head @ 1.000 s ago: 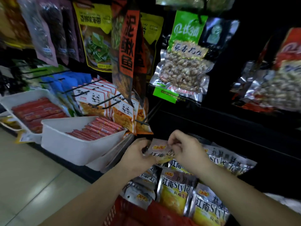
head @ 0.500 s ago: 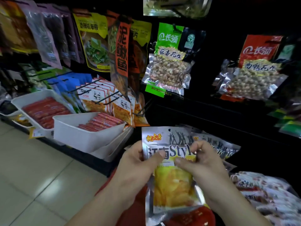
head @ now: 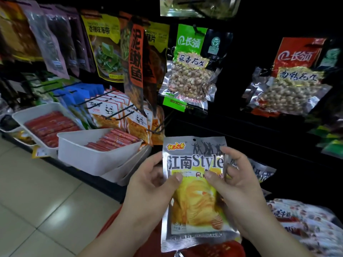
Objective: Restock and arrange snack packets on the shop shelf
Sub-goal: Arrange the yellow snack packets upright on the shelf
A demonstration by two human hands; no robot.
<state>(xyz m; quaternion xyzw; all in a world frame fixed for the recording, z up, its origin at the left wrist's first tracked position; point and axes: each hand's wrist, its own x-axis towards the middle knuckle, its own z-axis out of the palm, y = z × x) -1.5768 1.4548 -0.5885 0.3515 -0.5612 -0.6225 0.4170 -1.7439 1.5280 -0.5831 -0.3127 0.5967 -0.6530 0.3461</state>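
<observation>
One silver snack packet point(head: 194, 201) stands upright, pinched between the left grip point(head: 148, 184) and the right grip point(head: 239, 188). Left of it sit two white trays point(head: 89, 158); above it hang two peanut bags point(head: 187, 82).

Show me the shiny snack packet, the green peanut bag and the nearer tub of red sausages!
shiny snack packet point(head: 196, 206), head view, on its yellow picture.
green peanut bag point(head: 189, 80), head view, on its clear window of peanuts.
nearer white tub of red sausages point(head: 96, 158), head view, on its front wall.

silver snack packet point(head: 194, 184) (yellow front, sealed it seems) upright before the shelf point(head: 241, 127).
</observation>
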